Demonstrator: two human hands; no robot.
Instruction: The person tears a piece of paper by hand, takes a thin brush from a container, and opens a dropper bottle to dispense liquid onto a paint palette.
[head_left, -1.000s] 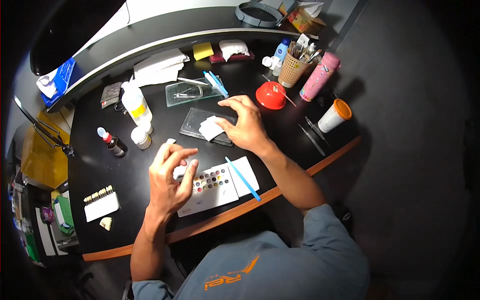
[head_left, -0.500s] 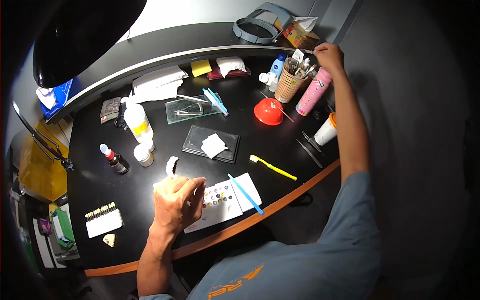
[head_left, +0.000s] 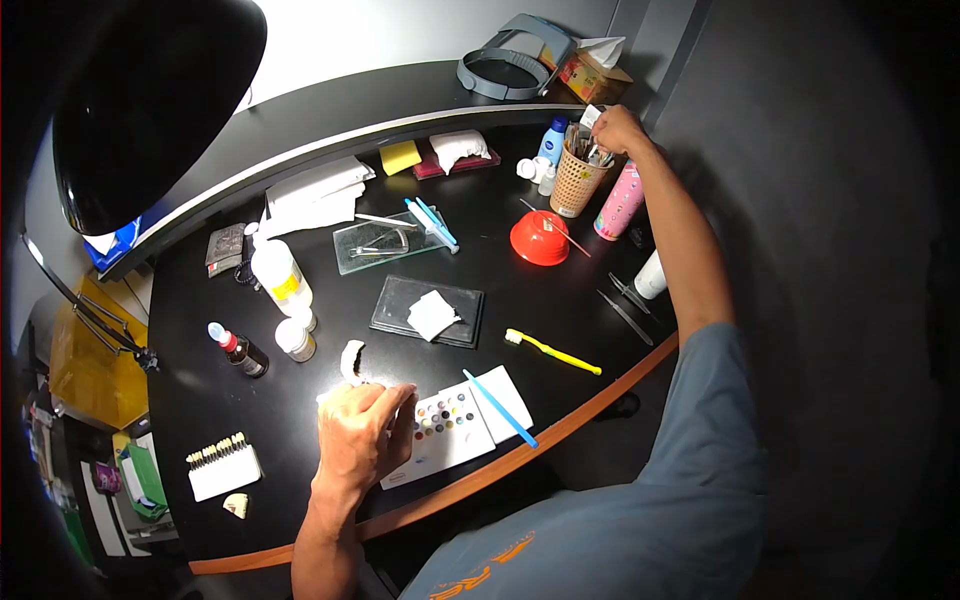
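1. Black curved tabletop with a brown front edge (head_left: 580, 310): everything below is on or over it.
2. White flat palette with rows of round coloured wells (head_left: 440, 452): near the front edge, just beside my left hand.
3. Tan perforated tall holder full of brushes (head_left: 577, 183): far right side, beside a pink patterned bottle (head_left: 618, 205).
4. My right hand (head_left: 620, 130): at the top of the brushes, fingers bent; cannot tell if they grip one.
5. My left hand (head_left: 360, 425): fingers curled, well apart from the right; grip hidden, cannot tell.
6. Yellow toothbrush (head_left: 552, 351): right of the palette.
7. Blue slim stick (head_left: 500, 408): across the palette's right part.
8. Small white curved piece (head_left: 352, 358): just beyond my left hand.
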